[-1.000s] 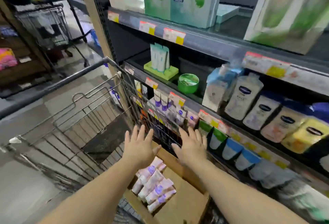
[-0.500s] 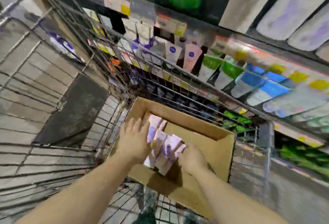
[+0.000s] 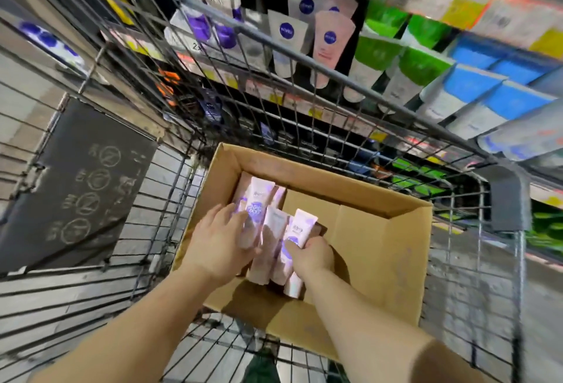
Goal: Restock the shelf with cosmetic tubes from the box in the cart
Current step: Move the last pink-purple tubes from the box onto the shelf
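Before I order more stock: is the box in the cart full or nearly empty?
Mostly empty. The cardboard box shows bare floor on its right; the pink tubes cluster at its left, where the left hand and right hand grip some.

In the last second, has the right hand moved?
Yes. The right hand has gone from above the cardboard box's rim down inside it, and now grips a pink tube.
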The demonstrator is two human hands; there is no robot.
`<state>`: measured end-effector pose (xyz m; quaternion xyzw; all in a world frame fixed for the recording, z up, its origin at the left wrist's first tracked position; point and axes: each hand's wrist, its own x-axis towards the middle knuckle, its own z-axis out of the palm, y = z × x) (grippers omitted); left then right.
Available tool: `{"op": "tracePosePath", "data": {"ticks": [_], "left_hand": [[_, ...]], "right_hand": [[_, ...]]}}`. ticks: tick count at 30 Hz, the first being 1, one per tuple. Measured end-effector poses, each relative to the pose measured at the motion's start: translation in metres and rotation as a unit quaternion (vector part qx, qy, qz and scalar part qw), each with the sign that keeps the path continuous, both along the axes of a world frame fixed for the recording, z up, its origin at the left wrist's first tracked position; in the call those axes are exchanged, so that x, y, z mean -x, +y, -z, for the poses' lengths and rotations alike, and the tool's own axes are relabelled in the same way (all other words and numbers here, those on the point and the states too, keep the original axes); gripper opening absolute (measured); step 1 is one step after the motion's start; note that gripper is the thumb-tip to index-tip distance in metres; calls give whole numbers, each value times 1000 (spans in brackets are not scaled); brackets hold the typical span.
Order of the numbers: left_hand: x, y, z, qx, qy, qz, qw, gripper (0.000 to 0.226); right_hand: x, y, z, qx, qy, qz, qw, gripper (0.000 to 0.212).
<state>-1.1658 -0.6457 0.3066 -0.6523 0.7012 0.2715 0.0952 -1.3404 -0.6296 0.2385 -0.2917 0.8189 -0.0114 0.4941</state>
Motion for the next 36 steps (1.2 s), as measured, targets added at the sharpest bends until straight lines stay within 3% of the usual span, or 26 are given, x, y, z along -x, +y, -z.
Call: {"op": "tracePosePath", "data": {"ticks": [3,6,10,12,14,16,20,23,27,31,36], "left_hand": [[6,2,-1,-27,32,-11,999,75],[15,2,-2,-82,93,-52,991,70],[18,-1,-5,-154,255,-166,940,29],[12,-3,-6,-167,286,-222,917,27],[6,-4,-6,-175,298,-262,901,27],[0,-4,-5,-173,296,-285,895,24],[-14,-3,6,-159,280,-308,895,28],[-24,0,14,-165,240,-301,908,37],[-18,-1,2,-165,246,-300,907,29],[0,-17,-37,-157,274,-271,909,26],[29,-41,-111,-113,286,-203,930,20]], "right_hand": [[8,-3,-16,57,-24,-14,998,27],[8,-16,-35,114,-82,-36,989,29],[10,-33,-56,127,-217,26,968,23],[21,-32,-48,112,-173,43,978,27],[32,-21,-26,57,-43,-45,996,26],[30,-2,-3,-18,8,-91,996,31],[5,29,20,-68,-14,-13,998,62],[0,35,25,-63,-30,29,997,55],[15,19,3,-19,-39,13,999,40],[34,-13,-60,42,-100,39,993,27],[53,-19,-142,92,-141,37,985,27]]}}
